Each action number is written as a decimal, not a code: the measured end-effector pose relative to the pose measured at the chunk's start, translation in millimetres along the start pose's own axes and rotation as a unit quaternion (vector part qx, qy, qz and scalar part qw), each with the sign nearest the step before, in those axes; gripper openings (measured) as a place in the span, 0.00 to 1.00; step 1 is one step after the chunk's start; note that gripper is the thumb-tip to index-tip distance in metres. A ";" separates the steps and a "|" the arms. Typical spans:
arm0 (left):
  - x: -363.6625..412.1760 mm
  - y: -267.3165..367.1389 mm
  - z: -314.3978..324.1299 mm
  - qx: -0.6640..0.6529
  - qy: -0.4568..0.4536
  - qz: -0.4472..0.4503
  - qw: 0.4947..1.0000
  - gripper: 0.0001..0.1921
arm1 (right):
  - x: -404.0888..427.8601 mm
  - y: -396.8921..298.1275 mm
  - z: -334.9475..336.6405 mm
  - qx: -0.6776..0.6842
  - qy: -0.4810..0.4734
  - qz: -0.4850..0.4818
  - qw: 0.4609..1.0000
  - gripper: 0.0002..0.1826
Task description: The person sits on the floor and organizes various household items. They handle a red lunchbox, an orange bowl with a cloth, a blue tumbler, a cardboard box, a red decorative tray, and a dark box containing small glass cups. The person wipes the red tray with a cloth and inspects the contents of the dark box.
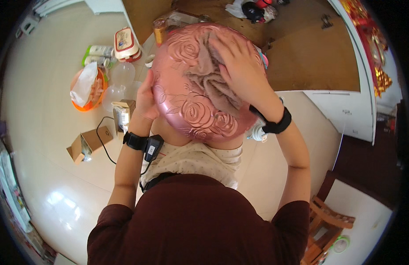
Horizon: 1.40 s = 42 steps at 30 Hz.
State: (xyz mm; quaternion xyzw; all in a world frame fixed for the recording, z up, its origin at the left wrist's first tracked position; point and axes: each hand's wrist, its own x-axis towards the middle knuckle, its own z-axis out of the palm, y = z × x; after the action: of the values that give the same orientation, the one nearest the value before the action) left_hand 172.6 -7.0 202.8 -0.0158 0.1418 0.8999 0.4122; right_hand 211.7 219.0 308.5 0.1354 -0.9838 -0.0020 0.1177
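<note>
A round, glossy pink object with raised rose reliefs (171, 78) rests over my thighs; its exact kind is unclear. My left hand (147, 99) holds its left edge, with the thumb on the rim and the other fingers hidden behind. On the upper right of its surface lies a crumpled grey-brown cloth (217, 84). My right hand (242, 69) is spread flat over the cloth's upper part, pressing it against the pink surface. Black bands are around both wrists, and the left one carries a small black device with a cable.
On the floor to the left are an orange bin (86, 107) with a white bag, clear round containers (122, 74), a red-and-white box (125, 43) and opened cardboard boxes (93, 142). Ahead is a brown tabletop (317, 56) with bagged items. A wooden chair (330, 215) stands lower right.
</note>
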 end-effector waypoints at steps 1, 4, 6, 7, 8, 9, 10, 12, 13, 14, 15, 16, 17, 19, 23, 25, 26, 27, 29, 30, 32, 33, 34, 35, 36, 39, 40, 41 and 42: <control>-1.5 1.0 6.7 -0.009 0.008 0.013 1.000 0.27 | -1.0 -8.0 4.5 0.004 -0.008 -0.015 1.000 0.31; -3.9 3.5 16.0 -0.051 0.010 0.005 0.999 0.31 | -10.6 -39.4 -5.1 0.230 -0.058 -0.054 0.970 0.37; -2.8 7.0 5.5 -0.067 -0.005 -0.005 0.998 0.31 | -19.8 -52.7 -4.5 0.232 -0.092 -0.100 0.963 0.36; -3.0 6.9 4.8 -0.067 -0.027 -0.029 0.997 0.31 | -22.9 -55.1 -1.4 0.234 -0.109 -0.130 0.957 0.35; -4.2 6.1 4.9 -0.083 -0.024 -0.018 0.996 0.31 | -24.2 -56.2 3.0 0.232 -0.125 -0.141 0.954 0.35; -3.4 6.7 13.3 -0.088 -0.069 -0.049 0.993 0.30 | -26.7 -56.4 6.1 0.247 -0.126 -0.220 0.935 0.33; -4.4 7.7 14.7 -0.089 -0.112 -0.077 0.987 0.30 | -24.7 -59.3 9.6 0.264 -0.124 -0.299 0.909 0.31; -4.8 -0.6 -9.4 0.007 -0.017 -0.046 0.999 0.30 | -2.2 -66.1 11.9 0.232 -0.121 -0.372 0.891 0.27; -6.0 -3.2 -23.7 0.115 0.082 -0.025 0.990 0.31 | 13.3 -69.9 12.6 0.203 -0.103 -0.436 0.871 0.23; -4.9 -2.9 -38.1 0.109 0.086 -0.020 0.990 0.31 | 29.1 -71.6 13.6 0.206 -0.108 -0.442 0.866 0.23; -2.4 -0.7 -52.9 -0.050 -0.125 -0.046 0.990 0.29 | 46.3 -72.7 16.3 0.195 -0.087 -0.403 0.890 0.23; 0.3 1.7 -48.9 -0.205 -0.334 -0.071 0.917 0.28 | 59.7 -69.8 18.6 0.180 -0.068 -0.360 0.913 0.23; 0.7 -2.3 -42.4 -0.208 -0.335 -0.068 0.916 0.28 | 71.1 -62.3 22.9 0.179 -0.072 -0.361 0.912 0.23; 0.1 -4.3 6.6 -0.036 -0.008 -0.016 0.999 0.26 | 84.9 -38.4 26.1 0.169 -0.092 -0.269 0.944 0.24; -4.6 -9.7 1.8 -0.085 -0.052 -0.001 0.995 0.21 | 88.9 -7.2 10.6 0.252 -0.113 -0.154 0.949 0.26; -3.5 -11.8 4.7 -0.028 0.068 0.010 0.997 0.21 | 69.7 32.5 20.0 0.265 -0.102 -0.080 0.956 0.26; -2.5 -13.2 2.9 -0.031 0.060 0.004 0.998 0.21 | 56.9 45.2 19.5 0.274 -0.108 -0.054 0.954 0.28; -1.7 -14.9 0.6 -0.054 0.076 0.004 0.996 0.21 | 40.3 54.0 18.1 0.264 -0.109 -0.046 0.957 0.28; -1.4 -14.6 -2.2 -0.075 0.089 0.000 0.993 0.21 | 5.7 68.6 21.5 0.229 -0.088 0.014 0.969 0.28; -2.1 -14.3 1.0 -0.029 0.107 0.018 0.994 0.24 | -14.3 74.8 16.9 0.218 -0.097 0.025 0.971 0.29; -4.3 -10.0 0.0 0.028 0.138 0.026 0.990 0.27 | -52.2 75.7 12.1 0.210 -0.109 0.026 0.971 0.32; -4.9 -9.9 -1.8 0.030 0.132 0.020 0.991 0.27 | -71.0 69.0 10.6 0.190 -0.110 0.031 0.975 0.32; -5.4 -8.9 -4.2 -0.013 0.093 0.015 0.995 0.25 | -85.6 57.8 10.7 0.173 -0.109 0.034 0.978 0.33; -4.7 -8.4 -6.1 -0.057 0.053 0.008 0.997 0.23 | -96.5 42.9 6.6 0.186 -0.125 0.029 0.974 0.32; -5.3 -8.5 -7.4 -0.033 0.067 0.007 0.997 0.25 | -105.6 27.4 4.9 0.200 -0.140 0.023 0.969 0.32; -5.5 -4.9 1.7 0.007 0.092 0.000 0.996 0.26 | -110.1 -6.1 3.9 0.183 -0.166 -0.037 0.968 0.29; -4.2 -6.4 8.5 0.014 0.107 -0.001 0.994 0.27 | -106.6 -12.9 5.5 0.185 -0.161 -0.059 0.968 0.29; -1.9 -9.0 8.2 0.021 0.097 -0.011 0.995 0.27 | -100.1 -19.5 2.6 0.232 -0.163 -0.086 0.955 0.28; -2.9 -9.8 0.5 0.015 0.112 -0.007 0.994 0.27 | -85.7 -31.1 -3.3 0.280 -0.165 -0.113 0.939 0.27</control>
State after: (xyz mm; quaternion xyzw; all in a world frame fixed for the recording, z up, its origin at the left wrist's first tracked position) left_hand 181.9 -2.9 201.3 -0.1111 0.2007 0.8872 0.4003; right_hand 301.0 212.0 290.8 0.2710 -0.9283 0.2383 -0.0896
